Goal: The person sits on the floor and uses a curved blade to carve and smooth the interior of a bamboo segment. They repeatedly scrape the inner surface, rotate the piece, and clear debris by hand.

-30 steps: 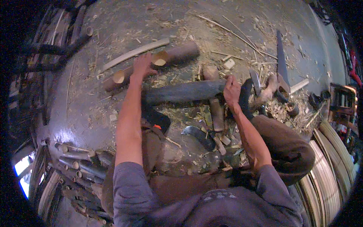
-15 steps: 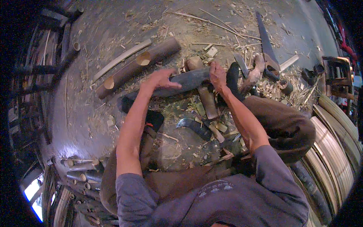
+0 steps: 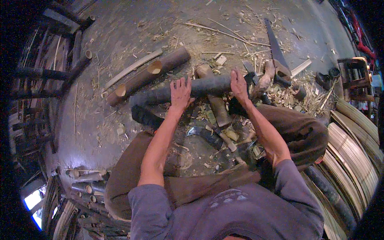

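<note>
A dark bamboo pole (image 3: 208, 85) lies crosswise in front of me, resting over a short brown log piece (image 3: 219, 109). On the middle of the pole my left hand (image 3: 181, 95) lies palm down with its fingers spread. My right hand (image 3: 239, 86) touches the pole's right end, fingers stretched out rather than wrapped round it. Between my legs a curved-blade knife (image 3: 206, 135) lies on the floor. Beyond the pole is a brown bamboo tube (image 3: 136, 83) with two pale notches cut in it.
A handsaw (image 3: 276, 50) lies at the far right, near a knobbly piece of wood (image 3: 265, 78). Shavings and thin strips litter the floor. Bundled split strips (image 3: 348, 160) curve along my right, a small wooden stool (image 3: 355, 78) stands beyond, and bamboo tubes (image 3: 86, 187) are stacked at lower left.
My left hand has moved right along the pole and now lies flat on it. My right hand's fingers have straightened from their grip at the end. The pole has shifted slightly right.
</note>
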Motion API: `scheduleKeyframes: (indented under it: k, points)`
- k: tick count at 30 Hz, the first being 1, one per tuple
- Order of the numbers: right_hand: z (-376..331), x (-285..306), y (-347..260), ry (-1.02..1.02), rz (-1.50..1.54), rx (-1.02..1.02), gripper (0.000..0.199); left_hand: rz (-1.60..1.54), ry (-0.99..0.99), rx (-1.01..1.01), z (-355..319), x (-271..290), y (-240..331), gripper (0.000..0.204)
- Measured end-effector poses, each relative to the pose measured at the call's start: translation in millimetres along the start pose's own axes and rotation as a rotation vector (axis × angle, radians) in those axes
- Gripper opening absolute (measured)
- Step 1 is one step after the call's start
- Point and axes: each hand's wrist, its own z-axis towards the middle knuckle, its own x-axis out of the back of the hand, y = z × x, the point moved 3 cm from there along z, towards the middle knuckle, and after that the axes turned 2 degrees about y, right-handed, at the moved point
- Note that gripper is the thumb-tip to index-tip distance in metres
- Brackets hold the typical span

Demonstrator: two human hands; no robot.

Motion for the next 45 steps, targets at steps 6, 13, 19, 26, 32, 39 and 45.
scheduleKeyframes:
  k: [6, 13, 19, 26, 32, 39, 45]
  points:
    - [-4, -13, 0, -0.165, -0.060, -0.253, 0.050, -0.240, -0.373, 0.057, 2, -27, -11, 0.092]
    - [-6, -16, 0, -0.147, -0.092, -0.181, 0.055, -0.090, -0.111, 0.175, -13, -8, 16, 0.087]
    - [-47, -13, 9, 0.128, -0.029, -0.107, 0.060, -0.148, -0.135, 0.131, -8, -11, 8, 0.092]
    - [-145, -28, -17, -0.160, -0.311, 0.158, 0.060, -0.238, -0.077, 0.102, -2, -5, 19, 0.092]
    - [-147, -34, -11, -0.259, -0.370, 0.198, 0.070, -0.286, -0.229, 0.126, 21, -13, 24, 0.091]
    - [-147, -30, -9, -0.310, -0.353, 0.184, 0.074, -0.369, -0.381, 0.139, 31, -17, 21, 0.091]
    - [-145, -30, -11, -0.332, -0.357, 0.175, 0.075, -0.331, -0.410, 0.178, 32, -25, 22, 0.095]
